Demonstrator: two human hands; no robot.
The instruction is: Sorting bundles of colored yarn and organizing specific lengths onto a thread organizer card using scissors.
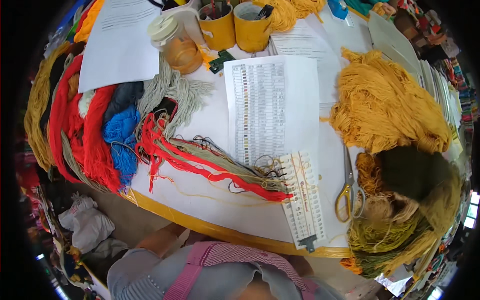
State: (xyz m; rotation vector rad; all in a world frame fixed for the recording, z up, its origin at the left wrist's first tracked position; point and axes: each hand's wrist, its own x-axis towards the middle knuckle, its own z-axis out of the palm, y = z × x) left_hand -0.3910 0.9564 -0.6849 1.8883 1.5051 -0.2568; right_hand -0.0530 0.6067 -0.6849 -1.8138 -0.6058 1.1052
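Our hands are out of view, so we cannot tell how the fingers are. At the near edge of the desk lies the card; red yarn reaches its left side. Probably we are stringing it; next seems to need 1 careful pinch. Some open room lies left, scissors right, chart beyond.

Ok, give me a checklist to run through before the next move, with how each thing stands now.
1. Left hand and right hand ready: cannot tell; neither can be made out.
2. Red strands reaching the white punched card: ok, at its left edge.
3. Strands secured there: cannot tell.
4. Black clip on the card: ok, at its lower end.
5. Printed chart uncovered: not ok, threads cross its lower part.
6. Scissors at hand: ok, right of the card.
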